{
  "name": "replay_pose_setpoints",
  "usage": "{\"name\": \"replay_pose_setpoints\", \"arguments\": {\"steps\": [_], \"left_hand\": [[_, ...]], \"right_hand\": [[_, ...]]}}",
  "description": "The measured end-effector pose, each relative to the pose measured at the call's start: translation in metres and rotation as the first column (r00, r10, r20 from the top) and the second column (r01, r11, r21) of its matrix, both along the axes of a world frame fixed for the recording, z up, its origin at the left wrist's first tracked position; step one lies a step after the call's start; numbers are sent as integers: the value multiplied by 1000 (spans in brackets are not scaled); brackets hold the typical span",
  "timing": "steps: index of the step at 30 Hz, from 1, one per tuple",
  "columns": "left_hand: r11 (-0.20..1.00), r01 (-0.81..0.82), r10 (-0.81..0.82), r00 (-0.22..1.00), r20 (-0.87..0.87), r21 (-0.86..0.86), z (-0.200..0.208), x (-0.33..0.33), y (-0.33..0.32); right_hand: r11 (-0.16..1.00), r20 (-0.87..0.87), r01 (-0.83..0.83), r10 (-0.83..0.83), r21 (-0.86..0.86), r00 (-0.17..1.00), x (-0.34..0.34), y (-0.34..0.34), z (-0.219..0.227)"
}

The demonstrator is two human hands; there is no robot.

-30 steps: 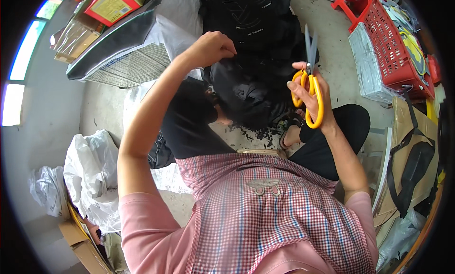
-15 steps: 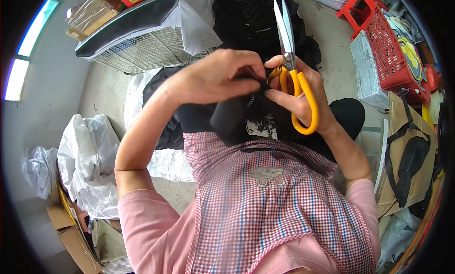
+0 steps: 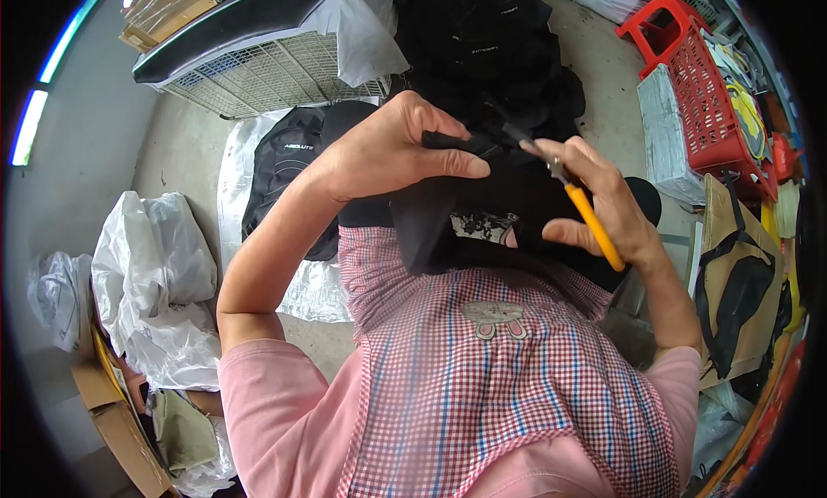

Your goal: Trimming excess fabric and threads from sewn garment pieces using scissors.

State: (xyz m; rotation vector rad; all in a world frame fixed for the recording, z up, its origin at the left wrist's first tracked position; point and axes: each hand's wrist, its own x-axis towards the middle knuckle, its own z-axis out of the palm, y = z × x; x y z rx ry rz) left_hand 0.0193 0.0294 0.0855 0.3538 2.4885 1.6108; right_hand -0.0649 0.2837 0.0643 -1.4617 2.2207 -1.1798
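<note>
My left hand pinches the upper edge of a piece of black cloth between thumb and fingers. The cloth hangs over my lap. A pair of scissors with orange-yellow handles is in my right hand; its blades point up and left toward the cloth edge beside my left fingertips. Against the dark fabric I cannot tell whether the blades touch the cloth. Between my hands, on my lap, lies a pale patch with black scraps.
Black printed fabric pieces lie piled ahead, with another black piece on plastic sheeting to the left. A wire cage stands front left, white plastic bags at left. On the right are a red basket and a cardboard sheet.
The scissors have swung down from pointing upright to pointing at the cloth. My right hand has moved right and away from my left hand, which keeps its hold on the cloth.
</note>
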Motion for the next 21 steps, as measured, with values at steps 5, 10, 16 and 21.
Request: {"name": "replay_pose_setpoints", "arguments": {"steps": [5,10,16,21], "left_hand": [[995,-54,50,997,50,78,0,0,5],[988,-53,58,998,-36,144,-13,3,5],[980,-107,99,993,58,168,-4,6,8],[977,-111,103,993,52,183,-6,5,11]], "right_hand": [[995,-233,-46,66,89,970,8,6,8],[994,-200,-71,87,86,976,8,7,7],[991,-141,-85,99,100,985,5,5,3],[989,-185,-97,115,108,976,4,2,3]]}}
